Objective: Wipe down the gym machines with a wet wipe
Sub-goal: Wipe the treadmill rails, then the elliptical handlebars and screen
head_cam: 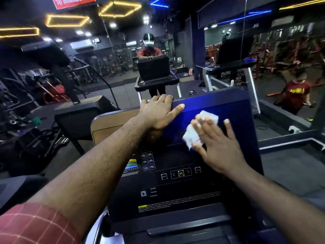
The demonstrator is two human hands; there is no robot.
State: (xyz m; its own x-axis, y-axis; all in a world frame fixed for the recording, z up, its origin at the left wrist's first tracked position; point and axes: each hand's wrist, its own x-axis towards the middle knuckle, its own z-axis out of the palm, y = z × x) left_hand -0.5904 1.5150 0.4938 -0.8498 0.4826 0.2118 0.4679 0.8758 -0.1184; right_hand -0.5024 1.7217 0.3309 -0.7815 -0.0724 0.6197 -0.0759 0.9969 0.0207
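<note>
Right hand [219, 145] lay flat on the one white wet wipe [190, 136], its fingers straight and spread apart, pressing the crumpled sheet against the dark blue display screen [202, 105] near the right edge of the treadmill console [175, 196]. Part of the wipe showed beyond the fingertips and part beside the thumb. Left hand [158, 113] held the console's top edge close to its upper left corner, four fingers curled over the back of the edge and the thumb stretched out along the face of the screen. Both forearms were bare; one red checked sleeve [35, 224] showed at the left elbow.

Below the screen, on the console's lower panel, sat six small icon buttons [147, 161] in two columns of three, then one yellow-framed OK button [180, 173] with an arrow on each side and one more button beyond each arrow. Lines of small print ran near the bottom edge, too fine to read.

Ahead stood a mirror, in which one reflected person [149, 50] wearing a head-mounted camera stood behind the back of the same console. One other person in a red T-shirt [295, 94] stood at the right. Overhead, three yellow light outlines [66, 20] glowed and one red banner [73, 1] hung.
</note>
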